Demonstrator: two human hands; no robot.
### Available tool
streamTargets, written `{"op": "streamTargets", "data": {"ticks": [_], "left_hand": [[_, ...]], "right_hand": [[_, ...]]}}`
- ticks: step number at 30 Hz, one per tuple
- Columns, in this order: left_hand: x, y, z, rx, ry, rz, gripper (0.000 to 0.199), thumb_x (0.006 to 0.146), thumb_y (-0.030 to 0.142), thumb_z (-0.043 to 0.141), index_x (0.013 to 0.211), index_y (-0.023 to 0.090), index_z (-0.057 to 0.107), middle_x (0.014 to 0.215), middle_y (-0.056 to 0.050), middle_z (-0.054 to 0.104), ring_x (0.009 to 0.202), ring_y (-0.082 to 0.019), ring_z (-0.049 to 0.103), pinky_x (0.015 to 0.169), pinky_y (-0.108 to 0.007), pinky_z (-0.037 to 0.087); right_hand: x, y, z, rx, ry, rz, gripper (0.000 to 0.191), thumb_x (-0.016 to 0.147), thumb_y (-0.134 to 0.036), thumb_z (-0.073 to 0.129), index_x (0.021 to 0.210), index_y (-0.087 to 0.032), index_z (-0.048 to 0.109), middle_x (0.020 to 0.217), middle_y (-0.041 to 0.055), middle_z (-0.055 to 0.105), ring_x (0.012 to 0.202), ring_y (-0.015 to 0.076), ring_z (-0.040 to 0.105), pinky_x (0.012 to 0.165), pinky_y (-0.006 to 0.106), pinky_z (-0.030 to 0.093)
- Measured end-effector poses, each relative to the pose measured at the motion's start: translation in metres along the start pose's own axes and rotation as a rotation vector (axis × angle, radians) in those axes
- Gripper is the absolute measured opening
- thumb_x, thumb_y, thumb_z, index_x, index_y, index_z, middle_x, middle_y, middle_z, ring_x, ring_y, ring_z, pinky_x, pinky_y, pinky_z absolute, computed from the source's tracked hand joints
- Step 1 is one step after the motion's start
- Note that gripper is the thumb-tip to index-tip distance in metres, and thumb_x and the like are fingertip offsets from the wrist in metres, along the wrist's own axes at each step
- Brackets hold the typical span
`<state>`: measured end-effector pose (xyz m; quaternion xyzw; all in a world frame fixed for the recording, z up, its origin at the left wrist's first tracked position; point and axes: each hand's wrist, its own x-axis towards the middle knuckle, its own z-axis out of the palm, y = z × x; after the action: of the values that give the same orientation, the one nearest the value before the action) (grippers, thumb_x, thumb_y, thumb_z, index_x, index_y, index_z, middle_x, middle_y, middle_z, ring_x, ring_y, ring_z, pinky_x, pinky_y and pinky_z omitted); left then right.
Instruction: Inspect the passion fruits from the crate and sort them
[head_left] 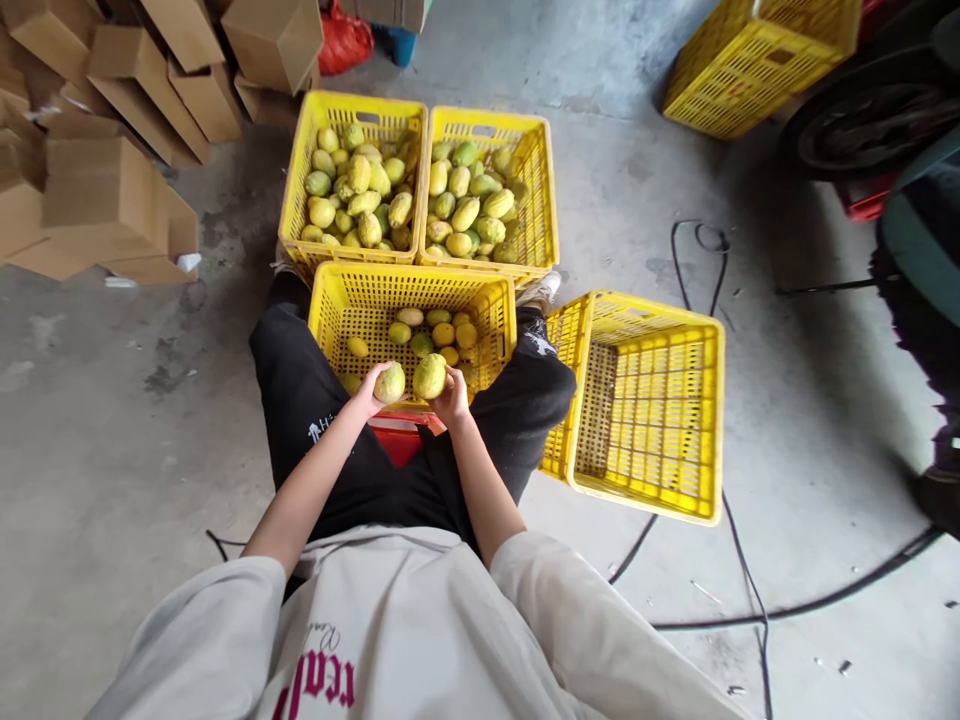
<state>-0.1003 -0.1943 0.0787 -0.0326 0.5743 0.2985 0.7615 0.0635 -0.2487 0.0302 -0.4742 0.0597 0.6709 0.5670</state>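
Note:
My left hand (370, 390) is closed round a yellow-green fruit (390, 383), and my right hand (452, 397) grips a second yellow-green fruit (430, 376). Both fruits are side by side, slightly apart, over the near edge of a yellow crate (337, 283) between my knees. Several yellow and green fruits (444, 335) lie in that crate, mostly toward its right side. Beyond it stand two more yellow crates, the left one (294, 185) heaped with fruits (358, 174) and the right one (551, 190) holding a pile of similar fruits (466, 212).
An empty yellow crate (652, 405) lies tilted beside my right knee. Cardboard boxes (105, 190) are heaped at the upper left, near a red bag (345, 42). Another yellow crate (750, 70) and a wheel (877, 120) are at the upper right. Black cables (742, 560) cross the floor.

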Motion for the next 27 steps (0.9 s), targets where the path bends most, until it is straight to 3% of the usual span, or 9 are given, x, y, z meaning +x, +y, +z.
{"op": "streamTargets", "data": {"ticks": [4,9,13,21,27], "left_hand": [[0.002,0.001,0.000,-0.023,-0.006,-0.027,0.013,0.093,0.027,0.072,0.100,0.018,0.066,0.078,-0.001,0.069,0.071,-0.018,0.070,0.083,-0.036,0.067],[0.000,0.003,0.000,-0.047,0.024,-0.053,0.022,0.101,0.038,0.062,0.106,0.017,0.068,0.080,-0.007,0.071,0.076,-0.024,0.074,0.077,-0.039,0.067],[-0.002,0.005,0.000,-0.033,0.024,-0.025,0.029,0.103,0.043,0.060,0.102,0.015,0.068,0.076,-0.006,0.069,0.066,-0.020,0.071,0.070,-0.033,0.065],[0.000,0.002,0.000,0.015,0.040,0.019,0.025,0.101,0.039,0.066,0.095,0.014,0.068,0.076,-0.006,0.069,0.064,-0.017,0.069,0.070,-0.030,0.062],[0.008,0.003,-0.004,-0.048,0.114,0.038,0.018,0.102,0.031,0.060,0.092,0.018,0.067,0.071,-0.001,0.066,0.065,-0.016,0.067,0.071,-0.027,0.060]], "right_hand": [[-0.005,-0.001,0.009,0.045,0.089,0.090,0.022,0.094,-0.043,0.061,0.095,-0.022,0.069,0.078,0.0014,0.073,0.085,0.0230,0.074,0.075,0.032,0.064],[-0.011,-0.005,0.018,0.132,0.114,0.136,0.021,0.097,-0.043,0.066,0.102,-0.023,0.070,0.089,0.0022,0.077,0.079,0.0197,0.073,0.076,0.034,0.066],[-0.011,-0.007,0.018,0.224,0.107,0.127,0.021,0.098,-0.044,0.067,0.101,-0.023,0.067,0.087,0.0015,0.076,0.081,0.0200,0.073,0.079,0.036,0.068],[-0.003,-0.002,0.009,0.161,0.077,0.048,0.034,0.103,-0.049,0.055,0.107,-0.020,0.072,0.089,0.0048,0.079,0.078,0.0192,0.074,0.065,0.026,0.063],[0.005,0.001,0.005,0.141,0.103,0.072,0.030,0.103,-0.042,0.053,0.112,-0.021,0.072,0.089,0.0030,0.079,0.082,0.0204,0.076,0.078,0.031,0.065]]}}
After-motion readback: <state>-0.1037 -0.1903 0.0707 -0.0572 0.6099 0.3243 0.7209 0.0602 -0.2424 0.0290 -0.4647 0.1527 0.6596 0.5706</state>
